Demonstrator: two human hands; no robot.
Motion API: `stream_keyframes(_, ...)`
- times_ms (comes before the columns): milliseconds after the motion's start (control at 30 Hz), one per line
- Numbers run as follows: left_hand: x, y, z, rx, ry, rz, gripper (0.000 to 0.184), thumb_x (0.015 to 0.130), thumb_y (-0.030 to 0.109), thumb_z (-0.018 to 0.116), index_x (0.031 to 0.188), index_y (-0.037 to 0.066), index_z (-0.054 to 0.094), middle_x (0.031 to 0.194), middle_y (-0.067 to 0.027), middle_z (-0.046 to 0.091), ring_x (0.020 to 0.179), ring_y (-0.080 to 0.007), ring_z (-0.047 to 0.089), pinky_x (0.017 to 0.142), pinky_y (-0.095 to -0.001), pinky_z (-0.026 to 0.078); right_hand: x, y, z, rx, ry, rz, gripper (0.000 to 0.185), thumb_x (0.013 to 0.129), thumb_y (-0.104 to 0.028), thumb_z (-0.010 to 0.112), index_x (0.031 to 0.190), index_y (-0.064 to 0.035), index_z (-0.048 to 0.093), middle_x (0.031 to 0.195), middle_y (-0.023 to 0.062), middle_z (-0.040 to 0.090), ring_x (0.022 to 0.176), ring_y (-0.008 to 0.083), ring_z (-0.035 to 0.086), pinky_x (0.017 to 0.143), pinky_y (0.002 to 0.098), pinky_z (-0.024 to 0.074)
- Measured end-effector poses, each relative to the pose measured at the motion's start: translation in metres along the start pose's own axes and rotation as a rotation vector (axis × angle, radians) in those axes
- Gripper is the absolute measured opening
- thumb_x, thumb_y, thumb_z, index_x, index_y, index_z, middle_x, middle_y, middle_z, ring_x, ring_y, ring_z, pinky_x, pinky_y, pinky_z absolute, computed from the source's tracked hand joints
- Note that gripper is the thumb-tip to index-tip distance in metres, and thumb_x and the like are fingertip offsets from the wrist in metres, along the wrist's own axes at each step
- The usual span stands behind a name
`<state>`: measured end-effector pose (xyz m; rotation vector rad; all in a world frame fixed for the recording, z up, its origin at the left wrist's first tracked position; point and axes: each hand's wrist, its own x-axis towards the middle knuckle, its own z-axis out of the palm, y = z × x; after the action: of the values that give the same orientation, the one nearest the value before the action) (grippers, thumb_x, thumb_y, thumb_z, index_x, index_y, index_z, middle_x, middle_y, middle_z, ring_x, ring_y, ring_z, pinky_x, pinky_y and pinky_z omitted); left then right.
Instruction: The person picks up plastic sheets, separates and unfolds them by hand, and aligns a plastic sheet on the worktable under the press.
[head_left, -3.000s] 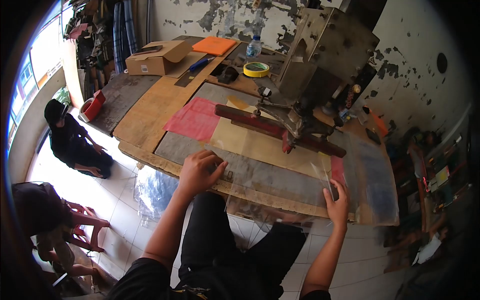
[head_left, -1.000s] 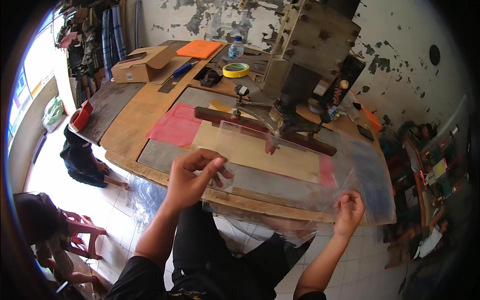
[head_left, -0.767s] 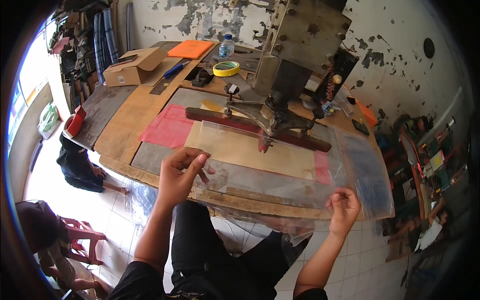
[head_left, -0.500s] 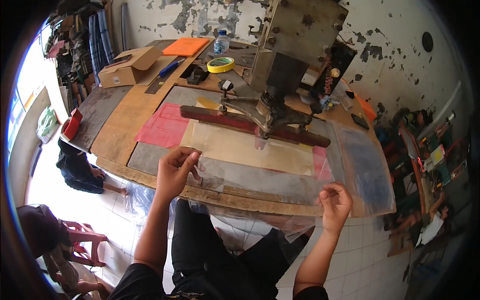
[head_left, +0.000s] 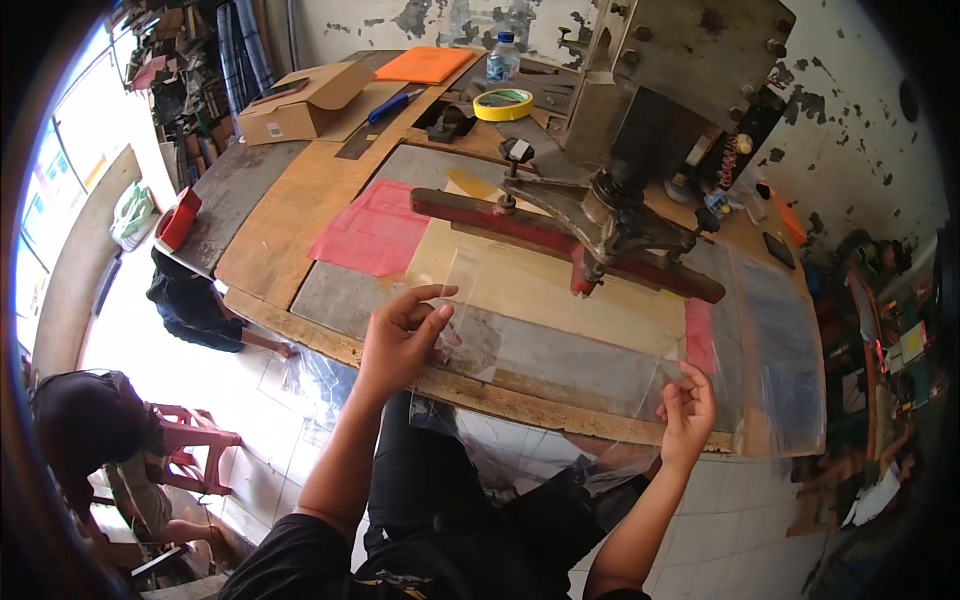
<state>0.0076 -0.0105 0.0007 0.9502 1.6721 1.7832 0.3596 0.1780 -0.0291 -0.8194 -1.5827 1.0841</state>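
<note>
A clear plastic sheet [head_left: 570, 365] stretches between my two hands over the table's front edge and hangs down toward my lap. My left hand [head_left: 405, 340] pinches its left side, thumb against fingers. At the sheet's right side my right hand [head_left: 688, 412] is closed on it with curled fingers. Under the sheet lie a cream board [head_left: 560, 295] and a red sheet [head_left: 375, 230] on a grey plate [head_left: 340, 295]. The press's red bar [head_left: 560, 245] sits just above the board, beyond my hands.
Behind are a cardboard box [head_left: 300, 105], an orange folder [head_left: 425, 65], a blue cutter [head_left: 390, 107], yellow tape [head_left: 503, 104] and a bottle [head_left: 503, 58]. Stacked clear sheets [head_left: 780, 350] lie at the right. People are at the left, one near a red stool [head_left: 195, 445].
Since three seconds ago, the clear sheet has been drawn up over the table edge between my hands. The camera view has shifted, and a person at the left has bent down.
</note>
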Motion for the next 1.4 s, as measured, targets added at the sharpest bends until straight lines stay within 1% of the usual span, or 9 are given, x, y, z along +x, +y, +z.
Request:
stream_keyframes(167, -0.001, -0.001, -0.003, -0.001, 0.003, -0.014, 0.035, 0.108, 0.016, 0.069, 0.138, -0.002, 0.067, 0.072, 0.0098, 0.058, 0.061, 0.0018, 0.045, 0.056, -0.0197, 0.035, -0.001, 0.002, 0.000, -0.002, 0.016, -0.015, 0.035, 0.101, -0.016, 0.080, 0.130, -0.0006, 0.068, 0.089, -0.0001, 0.064, 0.068, 0.0058, 0.057, 0.060, 0.0211, 0.0476)
stream_keyframes(233, -0.001, -0.006, -0.008, 0.072, -0.055, 0.012, 0.036, 0.108, 0.019, 0.070, 0.140, 0.002, 0.066, 0.084, -0.0014, 0.077, 0.080, -0.0053, 0.072, 0.064, -0.0223, 0.053, -0.001, 0.003, -0.001, 0.004, 0.010, -0.026, 0.036, 0.101, -0.018, 0.080, 0.130, -0.0006, 0.068, 0.089, -0.0001, 0.064, 0.068, 0.0058, 0.056, 0.060, 0.0210, 0.0473)
stream_keyframes(633, -0.002, -0.005, -0.002, 0.157, 0.003, 0.113, 0.038, 0.105, 0.015, 0.072, 0.141, 0.003, 0.064, 0.085, -0.0027, 0.078, 0.082, -0.0069, 0.071, 0.078, -0.0260, 0.054, -0.002, 0.009, -0.003, 0.036, 0.016, -0.050, 0.034, 0.100, -0.015, 0.080, 0.130, -0.0011, 0.068, 0.091, 0.0004, 0.065, 0.070, 0.0060, 0.057, 0.062, 0.0208, 0.0475)
stream_keyframes(700, -0.001, -0.008, 0.002, 0.151, 0.043, 0.107, 0.041, 0.099, 0.011, 0.076, 0.138, 0.003, 0.065, 0.098, -0.0094, 0.078, 0.093, -0.0153, 0.074, 0.087, -0.0327, 0.055, -0.003, 0.007, -0.003, 0.026, 0.030, -0.052, 0.034, 0.100, -0.014, 0.079, 0.130, -0.0009, 0.068, 0.093, 0.0008, 0.066, 0.071, 0.0060, 0.058, 0.062, 0.0209, 0.0479)
stream_keyframes(800, -0.009, 0.008, 0.019, 0.629, 0.407, 0.649, 0.044, 0.083, 0.005, 0.083, 0.125, 0.005, 0.069, 0.119, -0.0174, 0.071, 0.113, -0.0355, 0.067, 0.096, -0.0441, 0.053, -0.006, 0.000, 0.003, 0.039, 0.042, -0.029, 0.032, 0.100, -0.013, 0.080, 0.128, -0.0005, 0.069, 0.095, 0.0011, 0.067, 0.073, 0.0057, 0.058, 0.063, 0.0216, 0.0496)
stream_keyframes(900, -0.046, 0.011, 0.042, 0.548, 0.044, 0.747, 0.033, 0.079, 0.007, 0.086, 0.109, 0.006, 0.072, 0.104, -0.0107, 0.074, 0.096, -0.0320, 0.070, 0.085, -0.0448, 0.056, -0.017, -0.005, 0.013, 0.038, 0.084, -0.039, 0.030, 0.100, -0.013, 0.080, 0.126, -0.0005, 0.070, 0.095, 0.0012, 0.067, 0.073, 0.0058, 0.059, 0.063, 0.0218, 0.0499)
stream_keyframes(1000, -0.073, 0.014, 0.080, 0.463, -0.275, 0.551, 0.038, 0.089, 0.014, 0.085, 0.124, 0.005, 0.073, 0.094, -0.0063, 0.077, 0.069, -0.0181, 0.071, 0.064, -0.0323, 0.057, -0.035, -0.022, 0.027, 0.051, 0.102, -0.020, 0.030, 0.099, -0.011, 0.080, 0.124, 0.0003, 0.071, 0.093, 0.0012, 0.068, 0.073, 0.0061, 0.060, 0.065, 0.0219, 0.0505)
stream_keyframes(1133, -0.080, 0.026, 0.107, 0.455, -0.286, 0.424, 0.055, 0.091, 0.016, 0.085, 0.141, 0.008, 0.066, 0.080, -0.0007, 0.068, 0.062, -0.0160, 0.064, 0.059, -0.0306, 0.053, -0.060, -0.025, 0.038, 0.022, 0.087, -0.118, 0.029, 0.097, -0.006, 0.081, 0.123, 0.0014, 0.071, 0.097, 0.0043, 0.070, 0.074, 0.0072, 0.061, 0.068, 0.0230, 0.0515)
stream_keyframes(1400, -0.077, 0.050, 0.103, 0.567, -0.093, 0.638, 0.032, 0.088, 0.017, 0.087, 0.117, 0.010, 0.078, 0.083, -0.0031, 0.066, 0.075, -0.0217, 0.067, 0.074, -0.0371, 0.051, -0.072, -0.049, 0.042, 0.013, -0.004, -0.110, 0.020, 0.099, -0.001, 0.077, 0.119, 0.0025, 0.073, 0.097, 0.0036, 0.066, 0.078, 0.0071, 0.061, 0.070, 0.0218, 0.0489)
